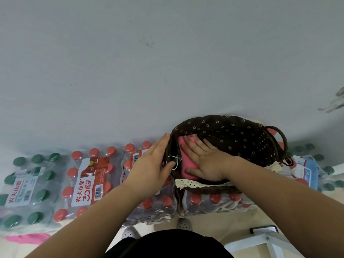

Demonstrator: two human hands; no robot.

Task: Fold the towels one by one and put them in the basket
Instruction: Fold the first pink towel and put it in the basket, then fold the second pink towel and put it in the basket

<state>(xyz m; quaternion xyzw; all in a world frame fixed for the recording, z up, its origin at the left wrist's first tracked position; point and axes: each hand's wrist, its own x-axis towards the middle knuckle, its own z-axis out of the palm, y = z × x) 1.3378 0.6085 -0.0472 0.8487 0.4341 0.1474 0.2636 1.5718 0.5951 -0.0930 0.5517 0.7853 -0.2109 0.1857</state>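
Basket (242, 138) close by wall (167, 71), its right half free, right hand (206, 161) flat with spread fingers pressing folded pink towel (186, 161) inside, left hand (149, 164) straight-fingered on outer left rim.

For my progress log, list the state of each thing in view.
Dark brown woven basket: upright, holding the towel.
Folded pink towel: inside basket, pressed down.
Right hand: flat, pressing towel.
Left hand: flat against basket's outer side.
Second pink towel: lying outside, lower left.

Left hand (149, 164) and right hand (206, 161) bare, forearms likewise. Black garment (176, 244) at 6 o'clock; pale perforated clogs (184, 223) adjoining it, toward 12 o'clock.
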